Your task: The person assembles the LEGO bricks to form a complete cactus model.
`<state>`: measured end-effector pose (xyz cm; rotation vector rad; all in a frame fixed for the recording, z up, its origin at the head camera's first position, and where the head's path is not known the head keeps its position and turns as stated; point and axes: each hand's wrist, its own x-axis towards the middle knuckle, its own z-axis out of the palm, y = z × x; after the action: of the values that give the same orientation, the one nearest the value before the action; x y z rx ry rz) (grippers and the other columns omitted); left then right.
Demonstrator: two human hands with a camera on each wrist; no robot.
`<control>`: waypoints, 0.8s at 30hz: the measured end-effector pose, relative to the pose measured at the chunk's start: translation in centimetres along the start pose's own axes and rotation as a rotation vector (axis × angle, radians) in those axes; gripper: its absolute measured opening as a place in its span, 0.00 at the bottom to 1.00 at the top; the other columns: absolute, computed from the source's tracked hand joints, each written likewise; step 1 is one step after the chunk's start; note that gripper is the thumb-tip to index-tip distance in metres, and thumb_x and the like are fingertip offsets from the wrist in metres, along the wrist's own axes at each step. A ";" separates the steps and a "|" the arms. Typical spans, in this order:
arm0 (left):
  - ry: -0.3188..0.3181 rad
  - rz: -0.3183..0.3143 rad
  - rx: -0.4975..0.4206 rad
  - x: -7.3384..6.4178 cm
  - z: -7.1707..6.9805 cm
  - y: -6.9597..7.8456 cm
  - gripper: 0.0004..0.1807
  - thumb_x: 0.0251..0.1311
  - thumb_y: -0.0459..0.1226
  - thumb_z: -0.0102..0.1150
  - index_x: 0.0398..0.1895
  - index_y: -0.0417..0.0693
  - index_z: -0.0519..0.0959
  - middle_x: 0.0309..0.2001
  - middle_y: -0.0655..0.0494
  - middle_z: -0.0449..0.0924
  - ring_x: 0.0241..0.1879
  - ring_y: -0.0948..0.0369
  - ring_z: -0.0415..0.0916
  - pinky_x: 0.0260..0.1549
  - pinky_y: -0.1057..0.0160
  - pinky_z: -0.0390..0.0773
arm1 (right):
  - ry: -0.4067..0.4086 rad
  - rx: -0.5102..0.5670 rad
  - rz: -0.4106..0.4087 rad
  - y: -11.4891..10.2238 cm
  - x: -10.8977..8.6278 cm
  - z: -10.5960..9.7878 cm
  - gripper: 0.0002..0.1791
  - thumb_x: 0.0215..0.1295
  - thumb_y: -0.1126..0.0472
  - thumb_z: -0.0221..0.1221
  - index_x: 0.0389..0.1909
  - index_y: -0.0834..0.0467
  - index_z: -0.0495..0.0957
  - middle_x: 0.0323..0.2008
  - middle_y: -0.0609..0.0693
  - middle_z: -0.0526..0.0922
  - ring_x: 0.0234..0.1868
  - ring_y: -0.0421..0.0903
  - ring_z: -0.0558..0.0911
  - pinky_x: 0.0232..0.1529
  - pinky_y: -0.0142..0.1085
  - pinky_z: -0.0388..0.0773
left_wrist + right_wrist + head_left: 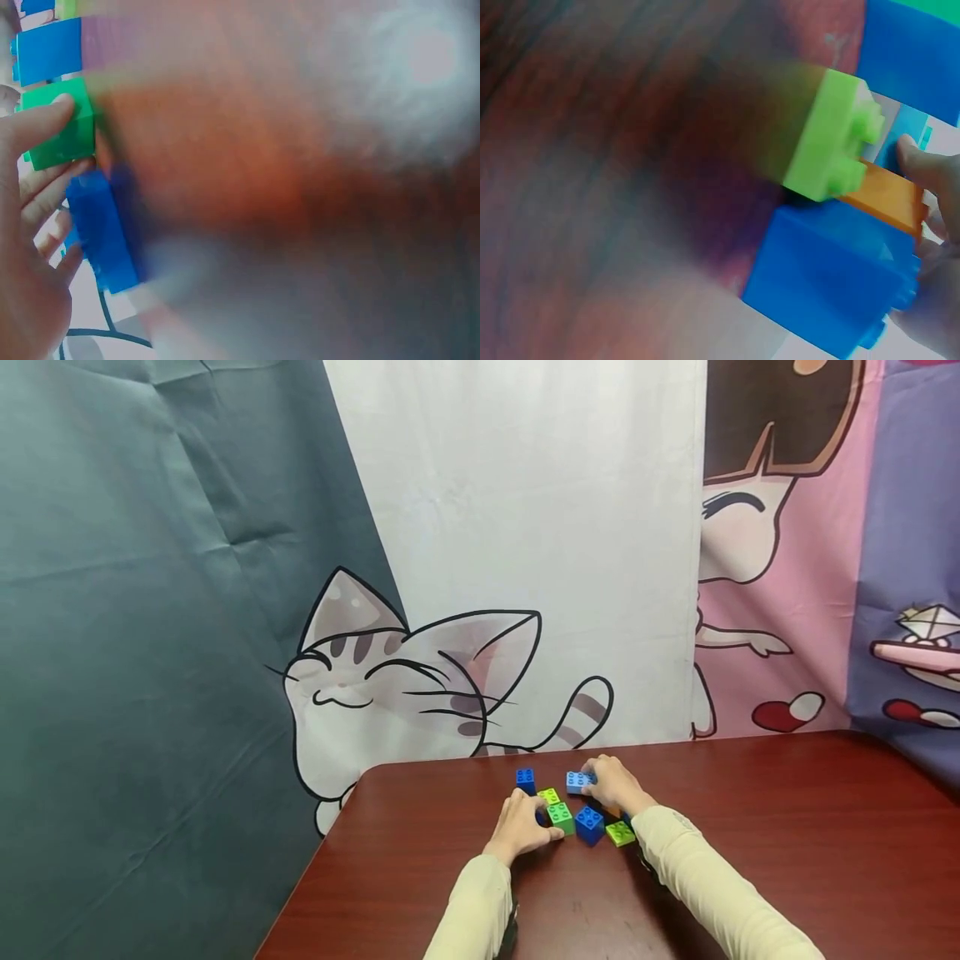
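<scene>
My left hand (519,823) holds a green brick (560,818) between thumb and fingers. In the left wrist view the thumb lies across the green brick (64,124), and a blue brick (105,232) stands beside the other fingers. Further back on the table, my right hand (613,783) grips a light blue brick (577,782). The right wrist view has the thumb pressed on that light blue brick (906,133), its fingers partly hidden behind an orange brick (885,196) and a blue brick (829,277).
Between the hands sit a blue brick (589,825) and a flat lime brick (620,834). Another lime brick (549,796) and a dark blue brick (525,780) are behind the left hand. The brown table (787,827) meets a printed cloth (555,527) at its back edge.
</scene>
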<state>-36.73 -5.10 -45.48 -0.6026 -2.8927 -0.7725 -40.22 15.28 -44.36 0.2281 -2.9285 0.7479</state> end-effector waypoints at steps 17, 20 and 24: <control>0.020 0.046 -0.123 0.5 -3.4 1.6 0.18 0.52 0.45 0.70 0.40 0.44 0.81 0.37 0.49 0.84 0.32 0.64 0.73 0.35 0.66 0.76 | -0.042 0.134 -0.025 -2.0 -2.1 -5.2 0.22 0.67 0.60 0.60 0.57 0.66 0.69 0.49 0.64 0.79 0.42 0.52 0.78 0.49 0.48 0.79; -0.025 0.086 -0.157 0.0 -3.8 2.8 0.18 0.53 0.46 0.69 0.42 0.44 0.81 0.38 0.51 0.83 0.34 0.64 0.74 0.36 0.67 0.76 | -0.049 0.122 -0.063 -2.0 -2.8 -6.0 0.22 0.67 0.60 0.60 0.57 0.66 0.68 0.48 0.63 0.79 0.40 0.51 0.78 0.46 0.46 0.81; -0.098 0.148 -0.184 -1.0 -3.8 4.4 0.19 0.55 0.46 0.68 0.44 0.45 0.81 0.37 0.54 0.83 0.34 0.65 0.74 0.36 0.70 0.76 | -0.044 0.075 -0.143 -1.8 -3.9 -6.5 0.21 0.65 0.61 0.62 0.55 0.65 0.69 0.46 0.61 0.80 0.38 0.49 0.78 0.43 0.45 0.82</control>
<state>-34.11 -3.82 -40.30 -0.8857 -2.8411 -1.0214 -35.59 17.37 -38.40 0.4611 -2.8891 0.8412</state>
